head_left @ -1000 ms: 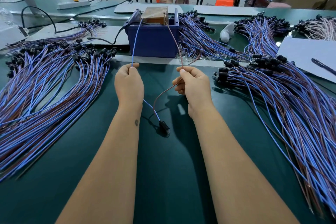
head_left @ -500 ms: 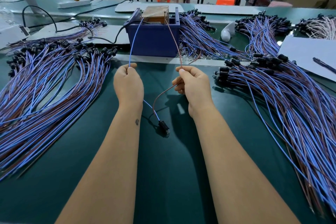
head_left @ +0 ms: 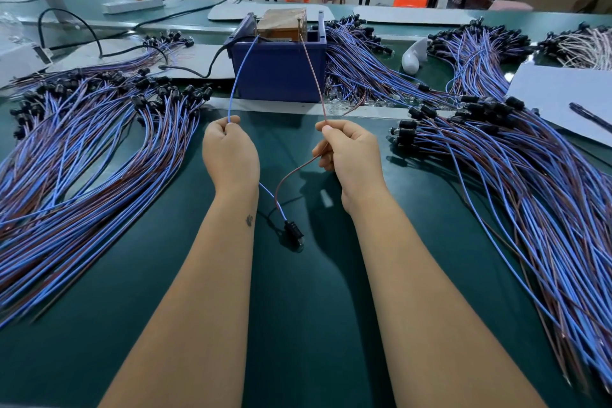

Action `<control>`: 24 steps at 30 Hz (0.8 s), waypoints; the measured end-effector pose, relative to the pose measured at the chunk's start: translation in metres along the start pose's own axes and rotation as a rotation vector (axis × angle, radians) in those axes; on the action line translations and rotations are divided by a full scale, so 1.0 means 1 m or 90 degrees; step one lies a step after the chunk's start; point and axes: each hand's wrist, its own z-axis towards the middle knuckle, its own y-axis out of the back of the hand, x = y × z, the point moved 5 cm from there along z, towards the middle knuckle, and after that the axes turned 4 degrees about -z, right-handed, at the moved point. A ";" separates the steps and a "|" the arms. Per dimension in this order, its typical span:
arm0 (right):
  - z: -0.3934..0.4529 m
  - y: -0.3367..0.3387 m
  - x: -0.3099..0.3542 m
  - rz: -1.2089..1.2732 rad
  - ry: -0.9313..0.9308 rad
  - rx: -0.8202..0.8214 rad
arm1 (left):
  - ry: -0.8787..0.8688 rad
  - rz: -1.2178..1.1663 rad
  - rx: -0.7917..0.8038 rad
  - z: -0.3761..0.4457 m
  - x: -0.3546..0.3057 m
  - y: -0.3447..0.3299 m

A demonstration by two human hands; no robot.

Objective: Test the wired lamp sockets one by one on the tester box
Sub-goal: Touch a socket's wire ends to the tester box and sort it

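Observation:
A dark blue tester box with a brown block on top stands at the back centre of the green table. My left hand pinches a blue wire whose free end reaches up to the box's top left. My right hand pinches the brown wire, its end touching the box's top right. Both wires loop down behind my wrists to one black lamp socket lying on the table between my forearms.
A big pile of wired sockets fans out on the left, another pile on the right, more behind the box. A white sheet lies at far right. A black cable runs to the box. A person stands beyond the far table.
Almost nothing: both hands keep their grip on the wire ends against the box, and the socket stays where it lay.

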 end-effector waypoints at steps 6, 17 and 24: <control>-0.001 -0.001 0.001 -0.020 0.002 -0.001 | 0.006 -0.005 -0.001 0.001 0.001 0.001; -0.002 -0.002 0.002 -0.037 0.007 0.005 | 0.004 -0.007 0.001 0.003 0.001 0.001; -0.001 -0.002 0.001 -0.039 0.011 0.007 | 0.006 -0.009 -0.002 0.004 0.003 0.001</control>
